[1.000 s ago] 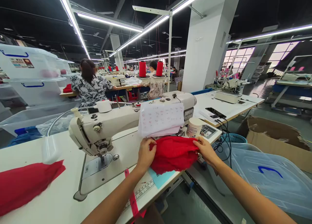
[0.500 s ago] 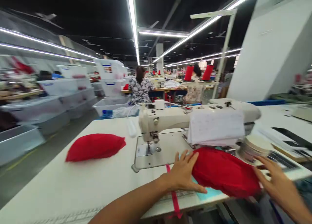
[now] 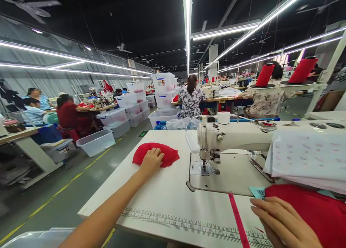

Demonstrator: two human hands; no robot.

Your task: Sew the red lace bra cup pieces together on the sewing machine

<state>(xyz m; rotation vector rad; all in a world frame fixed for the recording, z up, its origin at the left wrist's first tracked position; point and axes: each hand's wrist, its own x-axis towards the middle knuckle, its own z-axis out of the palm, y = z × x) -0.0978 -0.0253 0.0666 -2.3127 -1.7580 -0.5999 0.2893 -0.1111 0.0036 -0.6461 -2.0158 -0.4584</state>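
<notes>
My left hand (image 3: 151, 161) lies on a single red fabric piece (image 3: 140, 152) on the table left of the sewing machine (image 3: 235, 138). Its fingers are slightly bent over the cloth, which stays flat; the thumb is hidden. At the lower right, my right hand (image 3: 281, 219) is open, its fingers stretched out beside the near left edge of a larger red fabric piece (image 3: 310, 208). A turquoise card (image 3: 256, 192) with a printed code sticks out from under that larger piece. No cloth lies under the machine's needle.
A printed ruler strip (image 3: 189, 221) runs along the table's front, crossed by a red tape (image 3: 238, 219). White printed cloth (image 3: 305, 158) hangs over the machine arm. Red thread cones (image 3: 265, 75) stand behind. Plastic bins (image 3: 96, 141) line the aisle; other people sit sewing.
My left hand has moved from the larger red piece to the one on the left. My right hand has shifted to the larger piece's near left edge. The view has turned left.
</notes>
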